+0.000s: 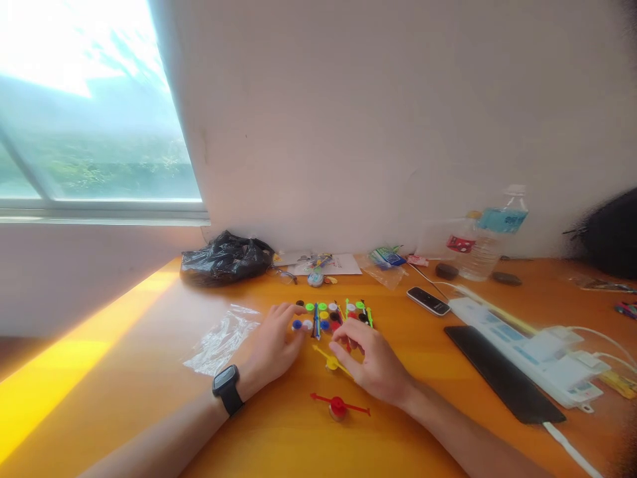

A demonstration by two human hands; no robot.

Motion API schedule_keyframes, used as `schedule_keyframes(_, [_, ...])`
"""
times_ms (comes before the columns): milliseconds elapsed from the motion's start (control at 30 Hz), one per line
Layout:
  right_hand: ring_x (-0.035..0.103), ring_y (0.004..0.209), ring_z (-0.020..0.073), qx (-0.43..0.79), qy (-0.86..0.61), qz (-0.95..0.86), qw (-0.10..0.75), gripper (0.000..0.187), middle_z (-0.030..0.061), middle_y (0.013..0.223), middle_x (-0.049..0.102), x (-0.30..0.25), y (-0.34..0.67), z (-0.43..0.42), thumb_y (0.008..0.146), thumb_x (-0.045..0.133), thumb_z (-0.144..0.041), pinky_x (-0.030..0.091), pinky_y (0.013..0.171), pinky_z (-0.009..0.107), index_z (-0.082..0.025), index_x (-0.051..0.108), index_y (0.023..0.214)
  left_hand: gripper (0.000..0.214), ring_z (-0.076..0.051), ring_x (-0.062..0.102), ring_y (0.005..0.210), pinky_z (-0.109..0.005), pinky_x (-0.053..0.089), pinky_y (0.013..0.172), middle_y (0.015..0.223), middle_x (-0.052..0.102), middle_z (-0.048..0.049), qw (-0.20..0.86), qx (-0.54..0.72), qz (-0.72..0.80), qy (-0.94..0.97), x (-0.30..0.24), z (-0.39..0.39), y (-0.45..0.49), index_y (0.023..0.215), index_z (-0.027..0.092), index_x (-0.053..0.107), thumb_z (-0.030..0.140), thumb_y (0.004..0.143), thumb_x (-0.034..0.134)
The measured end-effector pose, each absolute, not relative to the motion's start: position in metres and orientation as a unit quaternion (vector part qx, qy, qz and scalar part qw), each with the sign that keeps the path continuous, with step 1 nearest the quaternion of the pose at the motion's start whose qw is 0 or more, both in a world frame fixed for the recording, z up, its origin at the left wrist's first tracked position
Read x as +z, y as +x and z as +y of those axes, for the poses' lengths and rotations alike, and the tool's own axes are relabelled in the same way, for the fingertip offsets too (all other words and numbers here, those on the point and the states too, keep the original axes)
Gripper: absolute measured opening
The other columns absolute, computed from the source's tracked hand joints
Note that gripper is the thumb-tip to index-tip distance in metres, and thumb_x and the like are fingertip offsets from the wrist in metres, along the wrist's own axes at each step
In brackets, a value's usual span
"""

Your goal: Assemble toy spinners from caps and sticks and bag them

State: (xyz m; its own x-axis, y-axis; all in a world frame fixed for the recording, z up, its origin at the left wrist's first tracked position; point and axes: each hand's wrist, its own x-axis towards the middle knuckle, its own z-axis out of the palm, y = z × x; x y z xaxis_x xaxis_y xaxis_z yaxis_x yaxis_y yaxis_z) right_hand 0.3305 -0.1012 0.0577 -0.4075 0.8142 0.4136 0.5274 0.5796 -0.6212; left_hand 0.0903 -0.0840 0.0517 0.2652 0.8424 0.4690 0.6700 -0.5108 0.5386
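Note:
My left hand (pixel 273 347), wearing a black watch (pixel 227 385), rests on the table with its fingers stretched and thumb apart. Its fingertips are beside the left end of a cluster of small coloured plastic discs, near a blue disc (pixel 297 324). Slim arrow-shaped pieces, such as a blue arrow (pixel 317 321), lie among the discs. My right hand (pixel 373 362) is at the cluster's near side, thumb and index finger pinched together; a bit of red shows between its fingers. Partly under it sits a yellow arrow spinner (pixel 332 362). Closer to me stands a red arrow spinner (pixel 337 405).
A clear plastic bag (pixel 221 342) lies left of my left hand, with a black bag (pixel 226 259) behind. Papers (pixel 343 264) and a blue-green packet (pixel 388 257) lie by the wall. Rightward are a black device (pixel 428 301), a phone (pixel 502 375), a power strip (pixel 522 352) and water bottles (pixel 490 239).

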Motion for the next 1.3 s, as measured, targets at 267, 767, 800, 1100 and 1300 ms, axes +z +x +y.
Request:
schedule_keyframes(267, [0.061,0.105,0.0225,0.25,-0.283,-0.904,0.201,0.036,0.0072,0.122,0.061,0.059,0.328,-0.119,0.081,0.08,-0.035,0.049,0.096,0.032,-0.025,0.07,0.115,0.021,-0.027,0.064,0.115,-0.043,0.053,0.099,0.121,0.067,-0.0074,0.131,0.361,0.5,0.777,0.05,-0.085,0.092,0.119,0.025,0.065,0.034,0.104,0.054])
schedule_keyframes(767, [0.06,0.073,0.0133,0.279,-0.316,-0.901,0.107,0.028,0.0003,0.095,0.066,0.076,0.353,-0.11,0.07,0.061,-0.005,0.042,0.062,0.022,-0.023,0.072,0.089,0.028,-0.029,0.06,0.115,-0.047,0.054,0.1,0.119,0.072,-0.0071,0.12,0.3,0.425,0.846,0.066,-0.092,0.097,0.114,0.028,0.071,0.014,0.093,0.058])
schedule_keyframes(800, [0.06,0.072,0.013,0.291,-0.321,-0.896,0.093,0.029,0.0003,0.096,0.067,0.08,0.357,-0.11,0.07,0.061,-0.005,0.042,0.061,0.022,-0.023,0.072,0.089,0.027,-0.029,0.06,0.115,-0.047,0.054,0.1,0.12,0.072,-0.0073,0.115,0.301,0.421,0.848,0.064,-0.092,0.098,0.113,0.028,0.072,0.015,0.093,0.058])
schedule_keyframes(1100, [0.062,0.08,0.0158,0.338,-0.381,-0.86,-0.042,0.038,-0.0018,0.1,0.067,0.105,0.392,-0.106,0.063,0.071,-0.006,0.038,0.059,0.023,-0.027,0.076,0.094,0.036,-0.031,0.056,0.124,-0.051,0.05,0.107,0.131,0.065,-0.0092,0.085,0.306,0.416,0.852,0.047,-0.087,0.097,0.126,0.029,0.065,0.018,0.093,0.061])
schedule_keyframes(1300, [0.059,0.073,0.0152,0.276,-0.466,-0.839,-0.055,0.039,-0.002,0.092,0.066,0.103,0.415,-0.098,0.058,0.064,0.001,0.033,0.056,0.024,-0.027,0.076,0.082,0.038,-0.03,0.062,0.115,-0.046,0.054,0.098,0.127,0.066,-0.0103,0.074,0.295,0.495,0.814,0.051,-0.084,0.092,0.128,0.026,0.061,0.013,0.093,0.053])
